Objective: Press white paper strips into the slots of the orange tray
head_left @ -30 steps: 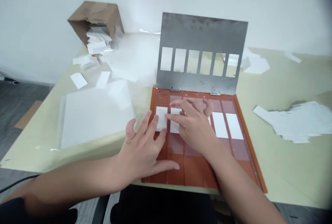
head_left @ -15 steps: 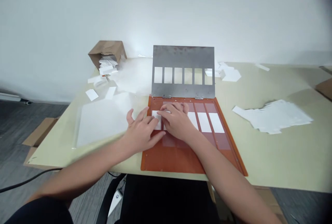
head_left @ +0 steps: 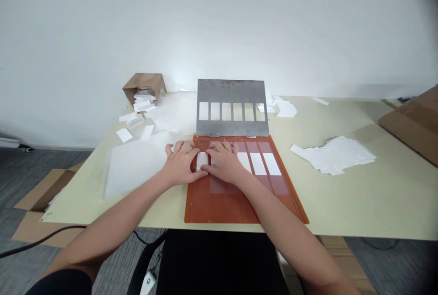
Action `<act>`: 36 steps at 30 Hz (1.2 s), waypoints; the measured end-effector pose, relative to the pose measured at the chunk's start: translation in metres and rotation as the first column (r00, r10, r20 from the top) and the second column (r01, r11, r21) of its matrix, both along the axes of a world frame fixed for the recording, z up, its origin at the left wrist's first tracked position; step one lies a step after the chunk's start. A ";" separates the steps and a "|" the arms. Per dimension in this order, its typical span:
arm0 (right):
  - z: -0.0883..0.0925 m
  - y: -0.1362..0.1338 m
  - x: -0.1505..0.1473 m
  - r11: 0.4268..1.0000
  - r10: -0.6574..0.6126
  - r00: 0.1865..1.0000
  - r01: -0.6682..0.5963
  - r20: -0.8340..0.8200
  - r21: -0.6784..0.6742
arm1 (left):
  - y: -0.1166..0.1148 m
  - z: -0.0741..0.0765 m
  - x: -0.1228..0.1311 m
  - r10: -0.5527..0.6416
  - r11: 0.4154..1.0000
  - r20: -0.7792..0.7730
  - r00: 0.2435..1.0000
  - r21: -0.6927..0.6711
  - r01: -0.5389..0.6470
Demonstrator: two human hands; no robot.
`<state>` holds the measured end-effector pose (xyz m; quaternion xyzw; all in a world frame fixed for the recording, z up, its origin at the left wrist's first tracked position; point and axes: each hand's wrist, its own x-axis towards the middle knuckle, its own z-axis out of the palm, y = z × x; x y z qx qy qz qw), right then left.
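- Your left hand (head_left: 178, 166) is near the middle of the frame, over the left edge of the orange board (head_left: 219, 208); its thumb and forefinger are parted in a curve around the left side of a white card (head_left: 202, 161).
- Your right hand (head_left: 226, 163) faces it from the other side, forefinger near the card's upper right corner, thumb near its lower right; these fingers are also partly open.
- You have that card between your two hands, in the board's leftmost column; whether your fingers pinch it or merely touch its edges, I cannot tell.
- To the right of your right hand, three more white rectangles (head_left: 258, 164) lie in a row on the board, one per column; your hand partly covers another white patch.
- Above your hands, a grey metal plate (head_left: 231, 89) stands raised on two hinges at the board's far edge, with a row of six rectangular windows.
- At the upper left of your bench (head_left: 345, 208), a cardboard box (head_left: 150, 79) lies with its opening towards you, white pieces (head_left: 143, 100) spilling out.
- A pale sheet (head_left: 135, 169) lies left of your left hand.
- At the right of the frame, a heap of white paper pieces (head_left: 338, 154) is spread on the bench, well apart from the board.
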<state>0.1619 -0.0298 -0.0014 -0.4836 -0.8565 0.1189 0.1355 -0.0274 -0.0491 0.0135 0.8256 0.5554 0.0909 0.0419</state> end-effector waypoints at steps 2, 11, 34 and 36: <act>0.000 0.000 0.000 1.000 0.000 1.000 0.000 -0.006 -0.001 | 0.000 0.001 0.000 0.000 1.000 0.001 1.000 -0.001 0.000; 0.003 0.000 0.001 1.000 -0.016 0.999 0.015 -0.038 -0.024 | 0.004 0.003 0.000 0.016 0.994 0.069 0.997 -0.110 -0.009; 0.058 -0.024 0.060 0.954 -0.224 0.600 -0.029 -0.768 -0.300 | 0.009 0.045 0.047 -0.042 0.973 0.809 0.586 -0.101 0.209; 0.056 -0.022 0.093 0.968 -0.219 0.585 0.028 -0.781 -0.250 | 0.007 0.043 0.060 -0.076 0.973 0.803 0.591 -0.071 0.221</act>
